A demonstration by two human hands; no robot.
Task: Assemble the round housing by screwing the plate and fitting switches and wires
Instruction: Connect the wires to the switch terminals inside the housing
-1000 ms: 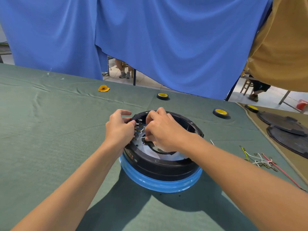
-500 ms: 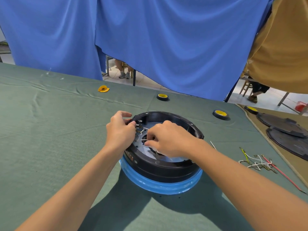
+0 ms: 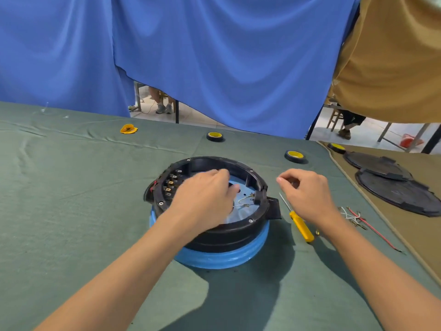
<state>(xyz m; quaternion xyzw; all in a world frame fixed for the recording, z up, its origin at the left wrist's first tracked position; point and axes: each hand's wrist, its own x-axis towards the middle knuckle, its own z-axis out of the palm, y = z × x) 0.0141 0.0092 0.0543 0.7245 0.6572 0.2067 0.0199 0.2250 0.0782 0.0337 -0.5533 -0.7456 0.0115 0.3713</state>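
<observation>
Right hand [image 3: 307, 194] left the housing [image 3: 226, 235] (left hand [image 3: 205, 197] reached inside).

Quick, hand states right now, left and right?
Left hand: curled inside the housing; hold cannot be told.
Right hand: curled beside the housing; contents cannot be told.

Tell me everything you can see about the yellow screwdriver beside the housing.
The screwdriver has a yellow, plastic-looking handle and a thin metal shaft. It lies flat on the green cloth, just right of the round housing, shaft pointing away from the person. The right hand hovers beside it without gripping it.
</observation>
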